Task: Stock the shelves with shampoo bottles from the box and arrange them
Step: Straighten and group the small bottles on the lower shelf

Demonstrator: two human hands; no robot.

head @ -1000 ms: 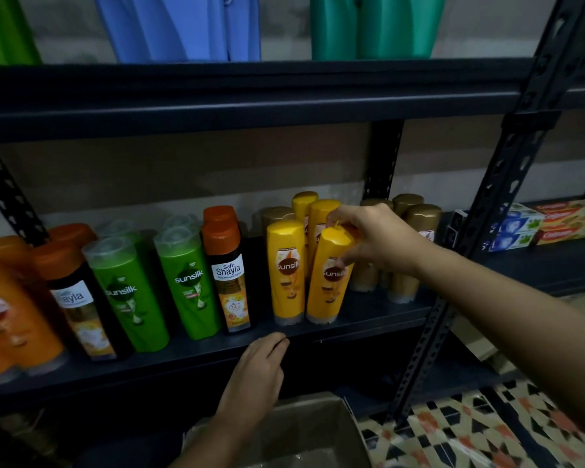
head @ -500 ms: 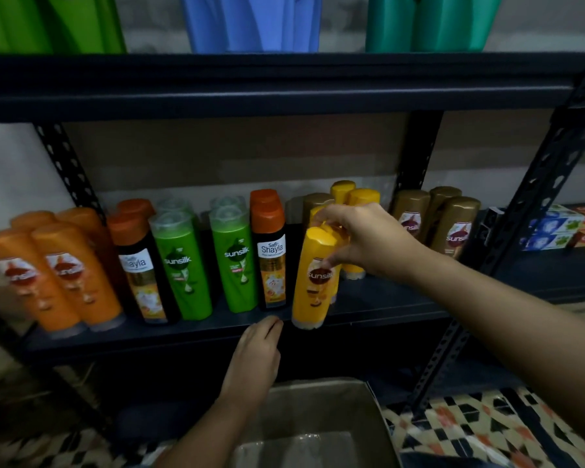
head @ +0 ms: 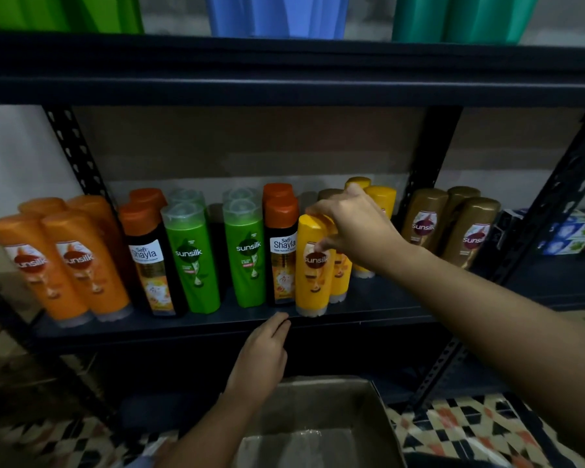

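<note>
Centre frame, on the shelf (head: 368, 320): your right hand (head: 358, 228) grips the top of the front yellow bottle (head: 313, 268), fingers curled over the cap, thumb on the label side. Bottle stands near upright at the shelf's front edge, base on the board, touching the second yellow bottle (head: 340, 278) behind it on the right. More yellow ones sit further back, partly hidden by your hand.

Lower centre: your left hand (head: 262, 359) rests fingertips on the shelf's front lip, fingers straight and pressed together, just left of the yellow bottle's base. It holds nothing.

Left of the yellow bottle, in row order toward frame left: black Shayla bottle (head: 281, 251) touching it, two green bottles (head: 247, 251) and (head: 190, 258), another black Shayla bottle (head: 149, 261), then orange bottles (head: 78, 261) at far left, leaning.

Right of centre: gold bottles (head: 423, 224), clustered, well apart from your hand. Toothpaste boxes (head: 571, 233) at far right, behind the upright.

Bottom centre: box (head: 379, 417), open top, below your left wrist. Contents too dim to tell. Patterned floor (head: 470, 430) at bottom right.
</note>
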